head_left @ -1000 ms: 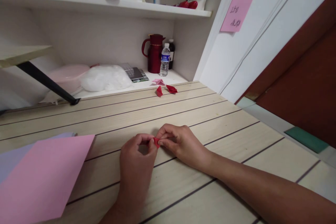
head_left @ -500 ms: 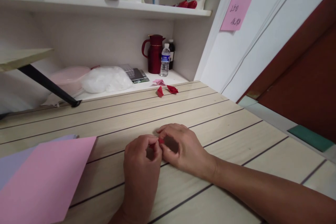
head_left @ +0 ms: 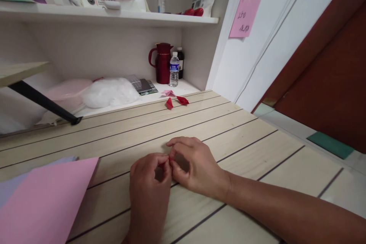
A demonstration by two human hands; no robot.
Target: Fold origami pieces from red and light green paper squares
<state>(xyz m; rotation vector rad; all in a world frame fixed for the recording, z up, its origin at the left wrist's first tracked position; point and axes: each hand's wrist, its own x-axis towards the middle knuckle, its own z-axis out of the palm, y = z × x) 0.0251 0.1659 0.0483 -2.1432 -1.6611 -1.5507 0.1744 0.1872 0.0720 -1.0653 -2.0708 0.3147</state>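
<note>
My left hand and my right hand meet over the wooden slatted table. Both pinch one tiny folded piece of red paper, which is almost hidden between the fingertips. Two folded red paper pieces and a folded pink one lie at the far edge of the table. A pink paper sheet lies at the near left, on top of a lilac sheet.
A white shelf behind the table holds a dark red jug, a water bottle, a dark bottle and a white plastic bag. A pink sticky note hangs on the white door frame. A black bracket slants at left.
The fingers of both hands have closed tighter round the red piece, so less of it shows. The view has shifted slightly right and down.
</note>
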